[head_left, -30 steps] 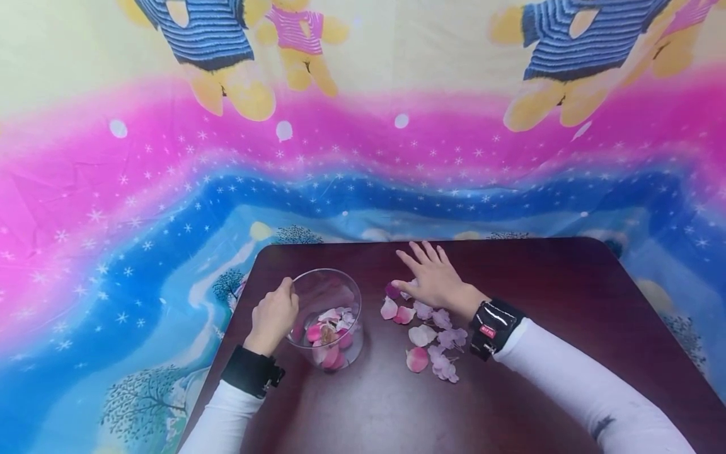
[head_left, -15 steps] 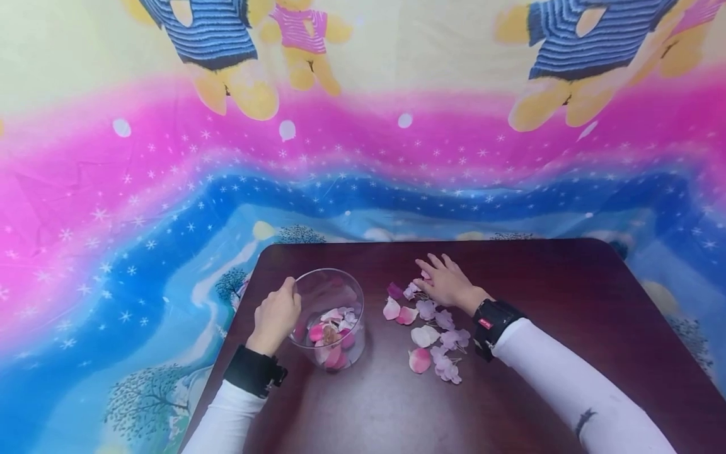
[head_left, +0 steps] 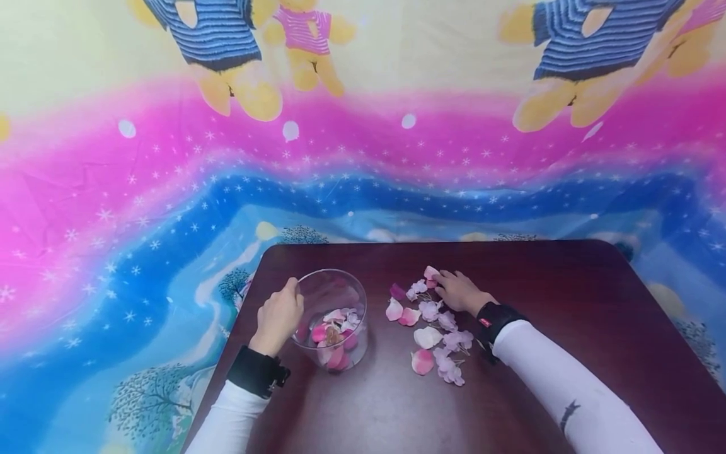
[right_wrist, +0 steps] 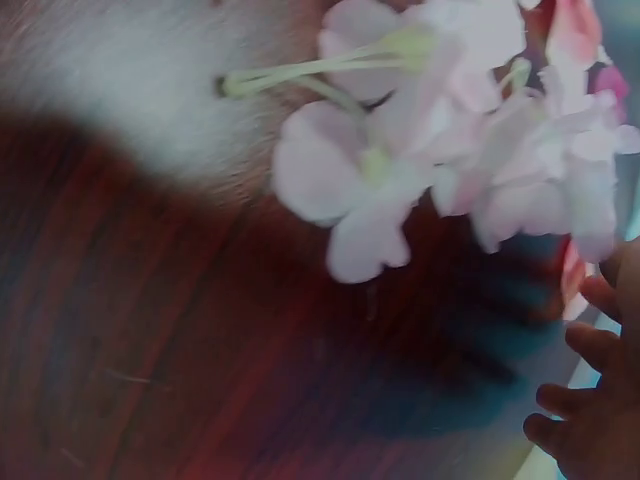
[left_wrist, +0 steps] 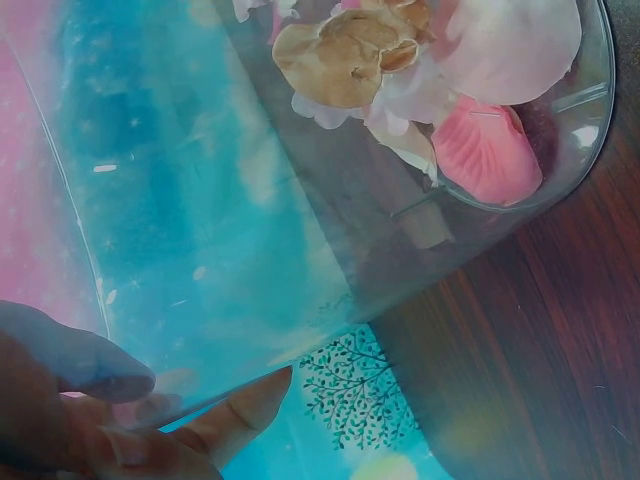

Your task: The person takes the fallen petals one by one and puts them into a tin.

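Observation:
On the left of the table, my left hand [head_left: 278,318] grips the rim of a clear bowl [head_left: 363,302]. Thumb and fingers pinch its wall in the left wrist view. Inside the bowl lie pink petals [left_wrist: 490,155], pale blossoms and a tan, dried-looking piece [left_wrist: 335,60]. My right hand [head_left: 460,292] is at the far end of a loose group of petals and flowers, its fingertips right at a pink petal [head_left: 431,273]. Its fingers look slightly bent and spread in the right wrist view, beside pale lilac blossoms [right_wrist: 370,180] on green stems.
Between the hands, a white petal [head_left: 428,337], a pink petal [head_left: 422,362], a magenta petal [head_left: 397,291] and several lilac blossoms [head_left: 450,369] lie scattered on the dark wooden table [head_left: 363,419]. A printed cloth [head_left: 363,145] hangs behind the table's far edge.
My right hand has drawn back to the right from above the far petals, and its spread fingers have bent. The far pink petal now shows. My left hand keeps its grip on the bowl.

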Demonstrator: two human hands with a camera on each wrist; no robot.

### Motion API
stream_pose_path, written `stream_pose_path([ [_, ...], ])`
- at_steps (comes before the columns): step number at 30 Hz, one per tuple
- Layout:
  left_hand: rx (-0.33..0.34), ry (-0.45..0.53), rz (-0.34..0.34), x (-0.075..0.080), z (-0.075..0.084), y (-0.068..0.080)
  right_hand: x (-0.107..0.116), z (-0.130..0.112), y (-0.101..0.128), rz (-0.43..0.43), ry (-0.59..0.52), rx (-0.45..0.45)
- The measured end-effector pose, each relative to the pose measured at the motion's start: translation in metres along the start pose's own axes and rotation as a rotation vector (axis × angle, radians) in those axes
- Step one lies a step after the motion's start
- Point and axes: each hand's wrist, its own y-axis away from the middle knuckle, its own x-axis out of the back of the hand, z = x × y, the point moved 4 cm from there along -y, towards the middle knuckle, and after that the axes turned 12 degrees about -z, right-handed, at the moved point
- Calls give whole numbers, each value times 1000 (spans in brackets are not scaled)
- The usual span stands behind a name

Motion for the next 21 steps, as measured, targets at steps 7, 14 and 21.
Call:
stream_pose_path([
  [7,0,2,-1,-1,0,-1,-5,8,-1,143,77,3],
  [14,1,4,1,-2,0,0,-3,13,-2,256,99,-1],
  [21,1,3,-8,-1,0,-1,-3,14,0,241,-19,-3],
])
